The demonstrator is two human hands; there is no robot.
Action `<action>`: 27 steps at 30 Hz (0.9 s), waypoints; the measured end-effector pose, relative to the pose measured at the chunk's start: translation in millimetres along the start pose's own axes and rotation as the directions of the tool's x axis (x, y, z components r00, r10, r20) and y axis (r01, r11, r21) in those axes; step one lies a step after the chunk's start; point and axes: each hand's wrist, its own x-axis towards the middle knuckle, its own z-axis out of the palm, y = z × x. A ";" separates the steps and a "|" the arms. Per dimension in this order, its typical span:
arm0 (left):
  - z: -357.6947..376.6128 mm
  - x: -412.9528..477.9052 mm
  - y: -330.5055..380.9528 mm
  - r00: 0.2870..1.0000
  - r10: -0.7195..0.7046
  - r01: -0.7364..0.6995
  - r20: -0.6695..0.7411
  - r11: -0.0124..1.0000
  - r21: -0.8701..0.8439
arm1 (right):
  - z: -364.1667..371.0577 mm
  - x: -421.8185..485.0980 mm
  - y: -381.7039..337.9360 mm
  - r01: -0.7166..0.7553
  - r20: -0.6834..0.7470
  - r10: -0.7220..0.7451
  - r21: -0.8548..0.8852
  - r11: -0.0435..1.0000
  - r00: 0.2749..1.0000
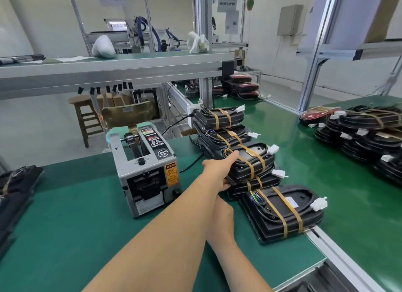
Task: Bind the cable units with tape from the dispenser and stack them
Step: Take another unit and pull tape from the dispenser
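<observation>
Black cable units bound with two tan tape bands lie in a row of stacks along the green mat's (87,237) right side. My left hand (219,169) reaches across and grips the left edge of the top unit (252,163) of the third stack, thumb on top and fingers underneath. My right hand (219,213) sits lower, beside the nearest bound unit (282,215); its fingers are hidden behind my left forearm. The grey tape dispenser (148,172) stands to the left of both hands.
Two more bound stacks (219,117) sit farther back. Further black units are piled at the mat's left edge (17,182) and on the green conveyor (369,139) to the right. A wooden stool (84,119) stands behind the dispenser. The dispenser's cable (191,163) runs across the mat.
</observation>
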 end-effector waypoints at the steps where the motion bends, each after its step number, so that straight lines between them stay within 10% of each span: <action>1: 1.2 2.3 -0.4 1.000 -0.003 0.003 0.020 0.999 -0.032 | 0.7 0.2 1.4 -0.010 0.003 0.010 0.049 0.999 1.000; 15: -22.6 -24.0 -17.8 0.970 0.176 -0.193 -0.166 0.976 -0.095 | -4.5 -1.8 -1.1 -0.050 -0.037 0.055 0.120 0.991 0.998; 27: -111.6 -106.9 -18.9 0.737 0.669 -0.655 -0.093 0.742 0.144 | 1.2 4.5 9.4 -0.129 -0.117 0.173 0.317 0.940 0.978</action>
